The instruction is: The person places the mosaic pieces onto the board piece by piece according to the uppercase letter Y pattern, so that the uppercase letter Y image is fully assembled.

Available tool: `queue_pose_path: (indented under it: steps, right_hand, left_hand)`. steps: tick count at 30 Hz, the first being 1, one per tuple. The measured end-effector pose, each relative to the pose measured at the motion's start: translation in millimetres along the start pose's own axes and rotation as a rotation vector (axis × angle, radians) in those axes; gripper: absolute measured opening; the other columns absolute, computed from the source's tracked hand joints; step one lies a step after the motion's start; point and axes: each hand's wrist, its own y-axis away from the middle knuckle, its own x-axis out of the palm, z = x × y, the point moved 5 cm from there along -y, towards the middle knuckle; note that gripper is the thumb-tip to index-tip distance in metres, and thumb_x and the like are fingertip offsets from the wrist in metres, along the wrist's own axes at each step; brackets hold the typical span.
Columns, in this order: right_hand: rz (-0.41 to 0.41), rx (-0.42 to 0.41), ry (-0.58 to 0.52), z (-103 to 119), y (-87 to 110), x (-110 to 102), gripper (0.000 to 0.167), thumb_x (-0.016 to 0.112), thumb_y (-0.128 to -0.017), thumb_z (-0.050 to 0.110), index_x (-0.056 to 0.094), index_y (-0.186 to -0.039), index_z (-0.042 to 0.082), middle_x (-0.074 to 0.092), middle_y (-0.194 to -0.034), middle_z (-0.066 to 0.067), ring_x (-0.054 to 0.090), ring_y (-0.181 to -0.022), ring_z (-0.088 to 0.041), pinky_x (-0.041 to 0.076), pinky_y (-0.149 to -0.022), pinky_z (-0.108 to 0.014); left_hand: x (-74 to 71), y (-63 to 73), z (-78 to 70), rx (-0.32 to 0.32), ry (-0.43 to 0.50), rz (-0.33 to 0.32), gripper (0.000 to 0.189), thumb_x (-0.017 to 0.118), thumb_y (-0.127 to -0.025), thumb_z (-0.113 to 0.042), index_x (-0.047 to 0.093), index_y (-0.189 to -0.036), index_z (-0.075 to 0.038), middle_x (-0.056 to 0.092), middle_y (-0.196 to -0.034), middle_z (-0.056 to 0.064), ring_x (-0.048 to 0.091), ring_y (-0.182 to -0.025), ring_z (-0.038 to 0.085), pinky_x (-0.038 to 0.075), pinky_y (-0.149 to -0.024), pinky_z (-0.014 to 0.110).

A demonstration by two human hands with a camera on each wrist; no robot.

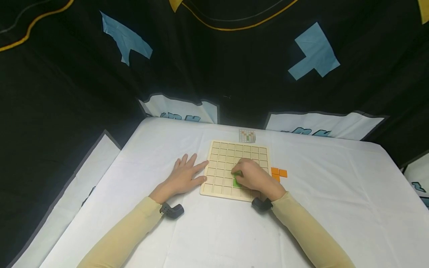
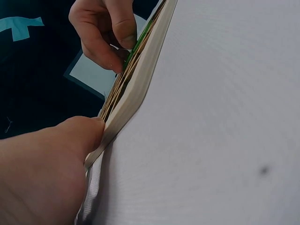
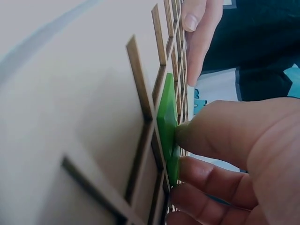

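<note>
A square wooden grid board (image 1: 218, 167) lies on the white table. My left hand (image 1: 182, 176) has its fingers spread, with thumb and forefinger touching the board's left edge; in the left wrist view the thumb (image 2: 86, 133) rests at the rim. Over the middle of the board, my right hand (image 1: 253, 175) has curled fingers and pinches a green square tile (image 3: 173, 169) down at the grid. Another green tile (image 3: 167, 110) sits in a neighbouring cell, right under the thumb. The right hand covers part of both tiles in the head view.
Several orange square tiles (image 1: 283, 173) lie just off the board's right edge, partly behind the right wrist. A small card with a printed coloured grid (image 1: 247, 136) lies beyond the board's far edge. A black curtain (image 1: 207, 74) hangs behind the table.
</note>
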Motion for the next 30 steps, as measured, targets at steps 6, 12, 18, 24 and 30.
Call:
queue_pose_path:
  steps: [6, 12, 18, 24, 30]
  right_hand:
    - [-0.002, -0.003, 0.002, -0.8, -1.2, 0.1, 0.021, 0.069, -0.084, -0.002, 0.08, -0.1, 0.005, 0.075, -0.094, -0.004, 0.059, -0.083, -0.013, 0.053, -0.079, -0.031]
    - [0.007, 0.019, -0.002, -1.7, -0.8, 0.8, 0.022, 0.069, -0.084, -0.002, 0.08, -0.103, 0.005, 0.075, -0.096, -0.005, 0.06, -0.084, -0.014, 0.053, -0.08, -0.031]
    - [0.016, 0.046, -0.022, -1.8, -0.5, 0.3, 0.026, 0.07, -0.085, -0.001, 0.079, -0.109, 0.005, 0.075, -0.1, -0.006, 0.06, -0.085, -0.014, 0.054, -0.08, -0.031]
    - [0.013, 0.041, -0.017, -0.7, -0.7, 0.2, 0.026, 0.07, -0.085, -0.002, 0.079, -0.108, 0.005, 0.075, -0.098, -0.005, 0.058, -0.083, -0.013, 0.052, -0.078, -0.029]
    - [0.008, 0.035, -0.015, 1.5, -0.8, -0.3, 0.025, 0.07, -0.084, -0.002, 0.079, -0.107, 0.004, 0.075, -0.097, -0.006, 0.058, -0.082, -0.014, 0.053, -0.079, -0.031]
  left_hand:
    - [0.6, -0.6, 1.0, 0.005, 0.004, -0.003, 0.062, 0.053, -0.102, -0.047, 0.041, -0.158, -0.024, 0.019, -0.168, 0.027, 0.008, -0.154, 0.056, 0.007, -0.122, 0.073]
    - [2.4, -1.2, 2.0, 0.008, 0.0, -0.006, 0.062, 0.052, -0.102, -0.048, 0.041, -0.157, -0.024, 0.02, -0.167, 0.028, 0.008, -0.154, 0.057, 0.008, -0.122, 0.073]
    - [0.7, -0.8, 1.4, -0.001, 0.004, 0.004, 0.062, 0.052, -0.102, -0.048, 0.041, -0.158, -0.024, 0.019, -0.168, 0.027, 0.008, -0.154, 0.057, 0.007, -0.122, 0.073]
    - [-0.5, -0.7, 1.0, -0.004, 0.004, 0.009, 0.062, 0.052, -0.102, -0.049, 0.04, -0.158, -0.025, 0.018, -0.168, 0.027, 0.007, -0.155, 0.056, 0.006, -0.123, 0.072]
    - [-0.3, -0.3, 1.5, -0.006, 0.002, 0.011, 0.062, 0.052, -0.102, -0.048, 0.041, -0.158, -0.024, 0.018, -0.168, 0.027, 0.007, -0.154, 0.056, 0.007, -0.123, 0.073]
